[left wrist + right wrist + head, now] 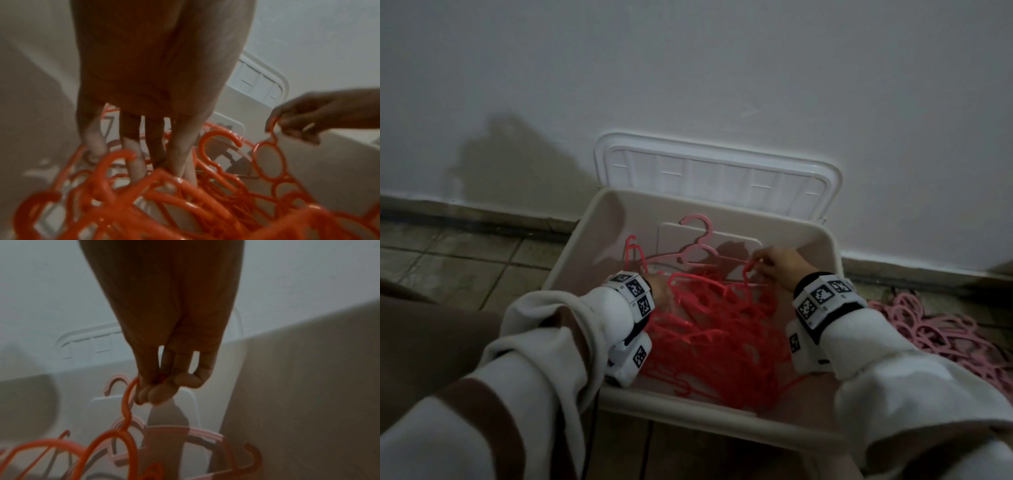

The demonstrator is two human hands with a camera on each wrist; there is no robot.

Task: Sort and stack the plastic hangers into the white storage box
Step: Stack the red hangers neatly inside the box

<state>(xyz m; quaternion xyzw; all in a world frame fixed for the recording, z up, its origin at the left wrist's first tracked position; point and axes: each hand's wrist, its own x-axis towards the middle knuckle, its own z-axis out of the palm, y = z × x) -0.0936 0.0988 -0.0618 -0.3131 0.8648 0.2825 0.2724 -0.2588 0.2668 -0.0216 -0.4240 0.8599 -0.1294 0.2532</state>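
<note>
The white storage box (585, 236) stands open on the floor against the wall. Inside it lies a tangled heap of red plastic hangers (722, 329), with a pale pink hanger (698, 246) behind them by the far wall. My left hand (659, 291) reaches down into the left of the heap; its fingers (133, 162) are straight among the red hangers (185, 203), their tips hidden. My right hand (763, 265) pinches the hook of one red hanger (748, 272) at the back right. In the right wrist view that hand (156, 386) grips the hook (127, 402).
The box lid (715, 174) leans upright on the wall behind the box. A pile of pink hangers (928, 329) lies on the tiled floor to the right of the box. A skirting runs along the wall. My knee is at the lower left.
</note>
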